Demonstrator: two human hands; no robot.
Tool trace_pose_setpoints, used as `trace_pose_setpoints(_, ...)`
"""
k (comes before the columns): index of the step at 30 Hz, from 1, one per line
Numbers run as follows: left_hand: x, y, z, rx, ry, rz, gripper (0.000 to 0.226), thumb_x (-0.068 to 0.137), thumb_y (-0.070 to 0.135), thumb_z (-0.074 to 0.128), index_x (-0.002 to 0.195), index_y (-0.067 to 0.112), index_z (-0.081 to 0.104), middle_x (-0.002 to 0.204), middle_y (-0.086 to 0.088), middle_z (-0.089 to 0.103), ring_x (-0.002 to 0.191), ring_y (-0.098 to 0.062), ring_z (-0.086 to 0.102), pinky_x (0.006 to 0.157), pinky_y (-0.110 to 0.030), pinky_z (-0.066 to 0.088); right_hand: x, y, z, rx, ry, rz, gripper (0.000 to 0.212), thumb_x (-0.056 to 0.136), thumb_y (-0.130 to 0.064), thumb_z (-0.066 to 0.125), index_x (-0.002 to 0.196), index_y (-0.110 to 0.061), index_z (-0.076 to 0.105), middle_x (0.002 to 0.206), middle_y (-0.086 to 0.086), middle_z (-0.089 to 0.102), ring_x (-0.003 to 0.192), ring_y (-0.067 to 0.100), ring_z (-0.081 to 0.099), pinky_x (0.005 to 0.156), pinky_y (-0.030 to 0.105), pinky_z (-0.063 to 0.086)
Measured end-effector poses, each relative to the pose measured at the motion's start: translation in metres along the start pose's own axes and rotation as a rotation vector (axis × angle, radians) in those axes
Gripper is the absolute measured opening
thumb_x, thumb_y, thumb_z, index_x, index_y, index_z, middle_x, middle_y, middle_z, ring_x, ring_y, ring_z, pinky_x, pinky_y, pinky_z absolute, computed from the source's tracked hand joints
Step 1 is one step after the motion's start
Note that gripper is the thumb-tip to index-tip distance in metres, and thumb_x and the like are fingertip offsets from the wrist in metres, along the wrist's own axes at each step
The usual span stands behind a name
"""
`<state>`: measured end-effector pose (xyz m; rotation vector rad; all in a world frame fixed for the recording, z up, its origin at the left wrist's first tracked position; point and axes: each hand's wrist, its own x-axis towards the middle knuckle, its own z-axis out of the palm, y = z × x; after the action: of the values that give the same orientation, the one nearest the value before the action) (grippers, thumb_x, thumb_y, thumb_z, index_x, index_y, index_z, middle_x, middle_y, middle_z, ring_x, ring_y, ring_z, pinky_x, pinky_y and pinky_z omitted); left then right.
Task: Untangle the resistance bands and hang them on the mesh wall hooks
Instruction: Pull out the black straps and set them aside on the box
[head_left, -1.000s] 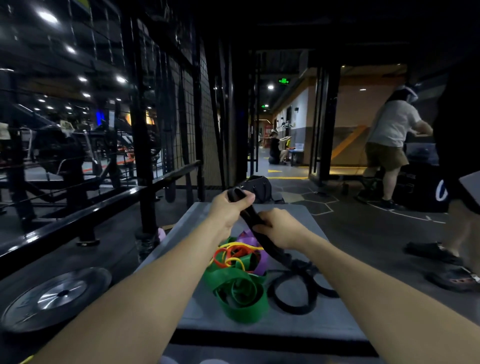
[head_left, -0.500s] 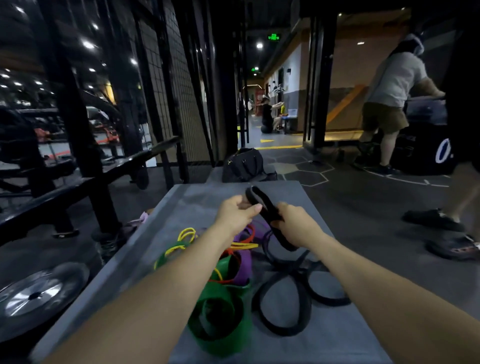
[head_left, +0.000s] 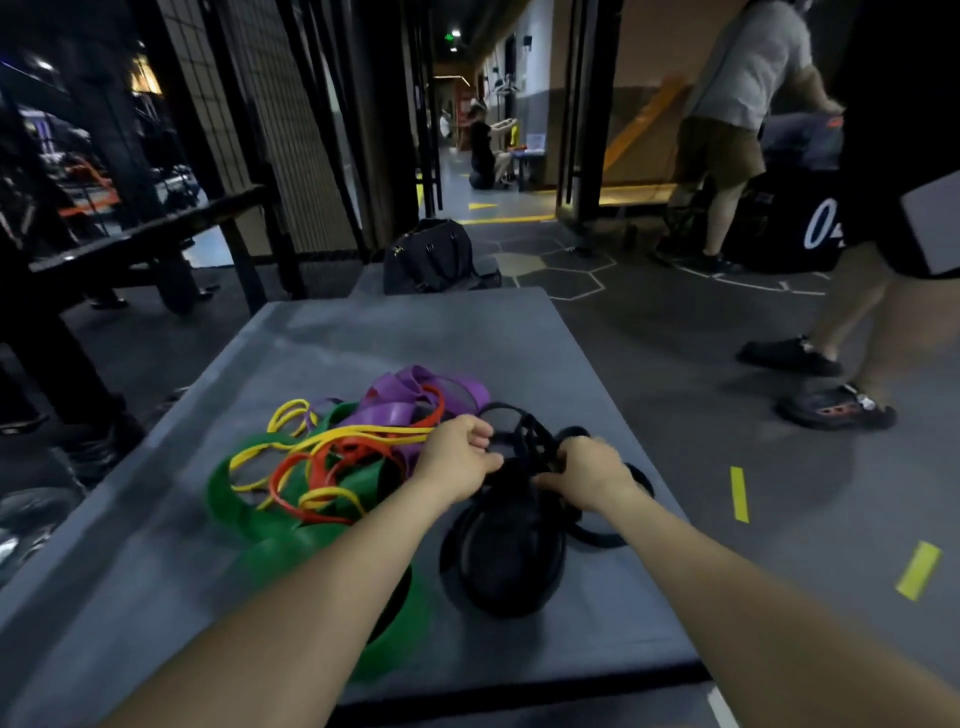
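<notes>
Both hands (head_left: 524, 465) grip the black band (head_left: 506, 561); coloured bands (head_left: 332, 462) crowd its left.

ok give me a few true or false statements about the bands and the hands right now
1. Both hands grip the black band. True: the left hand and right hand hold its upper loops.
2. The green band hangs on a wall hook. False: it lies on the grey platform.
3. The yellow band is tangled with the orange band. True.
4. The purple band is in the right hand. False: it lies in the pile, beyond the left hand.
5. A black bag sits beyond the platform. True.
</notes>
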<state>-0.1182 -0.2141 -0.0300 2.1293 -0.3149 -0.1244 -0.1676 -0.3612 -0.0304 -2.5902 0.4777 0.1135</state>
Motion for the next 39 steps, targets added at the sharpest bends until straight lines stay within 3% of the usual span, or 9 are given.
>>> trace_pose_setpoints(3, -0.011, -0.009, 0.0, 0.049, -0.013, 0.032, 0.034, 0.079, 0.003, 0.069, 0.111, 0.002, 0.058, 0.103, -0.011, 0.06, 0.086, -0.014, 0.052, 0.084, -0.023, 0.043, -0.01, -0.003, 0.009, -0.033, -0.006, 0.012, 0.059, 0.086, -0.037, 0.062, 0.13, -0.005, 0.039, 0.136, 0.02, 0.037, 0.121, 0.038, 0.045, 0.098, 0.042, 0.042)
trace_pose_setpoints(7, -0.019, -0.024, -0.002, 0.111, -0.004, 0.069, 0.033, 0.08, 0.005, 0.068, 0.111, 0.004, 0.059, 0.105, -0.009, 0.061, 0.087, -0.013, 0.054, 0.088, -0.024, 0.045, -0.017, -0.002, 0.018, -0.099, 0.012, -0.033, 0.053, 0.083, -0.035, 0.065, 0.122, -0.006, 0.043, 0.131, 0.018, 0.044, 0.117, 0.035, 0.049, 0.093, 0.04, 0.047)
trace_pose_setpoints(10, -0.016, -0.031, -0.004, 0.202, 0.005, 0.095, 0.034, 0.08, 0.006, 0.068, 0.113, 0.006, 0.058, 0.111, -0.008, 0.059, 0.093, -0.015, 0.056, 0.09, -0.025, 0.045, -0.02, 0.004, 0.021, -0.09, 0.194, -0.118, 0.048, 0.081, -0.033, 0.069, 0.113, -0.008, 0.044, 0.121, 0.012, 0.049, 0.107, 0.031, 0.054, 0.078, 0.038, 0.048)
trace_pose_setpoints(14, -0.005, -0.032, 0.005, 0.38, -0.003, 0.226, 0.049, 0.073, 0.013, 0.074, 0.118, 0.013, 0.054, 0.121, -0.005, 0.049, 0.112, -0.023, 0.054, 0.1, -0.037, 0.044, -0.005, 0.014, 0.021, -0.305, 0.392, -0.253, 0.072, 0.071, -0.047, 0.073, 0.124, -0.011, 0.041, 0.13, 0.009, 0.038, 0.122, 0.03, 0.037, 0.098, 0.036, 0.036)
trace_pose_setpoints(19, 0.018, -0.023, 0.024, 0.701, -0.171, 0.214, 0.07, 0.074, 0.023, 0.075, 0.134, 0.015, 0.039, 0.137, -0.004, 0.038, 0.131, -0.024, 0.036, 0.108, -0.039, 0.035, 0.023, 0.029, 0.01, -0.163, -0.027, -0.001, 0.112, 0.06, -0.063, 0.074, 0.145, -0.016, 0.017, 0.144, 0.014, 0.029, 0.136, 0.035, 0.027, 0.112, 0.044, 0.025)
trace_pose_setpoints(27, 0.025, -0.026, 0.033, 0.967, -0.209, 0.084, 0.038, 0.083, 0.025, 0.064, 0.116, 0.012, 0.05, 0.123, -0.014, 0.056, 0.117, -0.034, 0.052, 0.094, -0.037, 0.043, 0.036, 0.032, -0.002, -0.291, -0.173, -0.006, 0.087, 0.064, -0.058, 0.073, 0.13, -0.014, 0.035, 0.13, 0.012, 0.045, 0.122, 0.033, 0.043, 0.1, 0.045, 0.042)
trace_pose_setpoints(30, 0.028, -0.027, 0.035, 0.891, -0.172, 0.106, 0.04, 0.081, 0.022, 0.066, 0.118, 0.015, 0.052, 0.126, -0.008, 0.049, 0.12, -0.03, 0.049, 0.095, -0.038, 0.044, 0.037, 0.031, 0.001, -0.241, -0.176, 0.032, 0.081, 0.066, -0.052, 0.073, 0.129, -0.016, 0.037, 0.128, 0.01, 0.047, 0.122, 0.033, 0.044, 0.101, 0.046, 0.042)
trace_pose_setpoints(33, 0.033, -0.03, 0.039, 0.837, -0.174, 0.134, 0.056, 0.08, 0.019, 0.068, 0.131, 0.019, 0.043, 0.132, -0.001, 0.04, 0.124, -0.026, 0.043, 0.098, -0.041, 0.044, 0.038, 0.032, 0.006, -0.083, -0.141, -0.003, 0.058, 0.068, -0.034, 0.074, 0.116, -0.013, 0.051, 0.113, 0.009, 0.062, 0.101, 0.028, 0.06, 0.086, 0.04, 0.054)
trace_pose_setpoints(39, 0.038, -0.017, 0.037, 0.753, -0.075, 0.078, 0.022, 0.083, 0.01, 0.057, 0.104, 0.015, 0.057, 0.111, -0.009, 0.063, 0.106, -0.031, 0.06, 0.086, -0.04, 0.05, 0.034, 0.026, 0.001, -0.024, -0.014, -0.035, 0.022, 0.072, -0.016, 0.067, 0.089, -0.011, 0.054, 0.091, 0.009, 0.061, 0.087, 0.03, 0.063, 0.07, 0.033, 0.054)
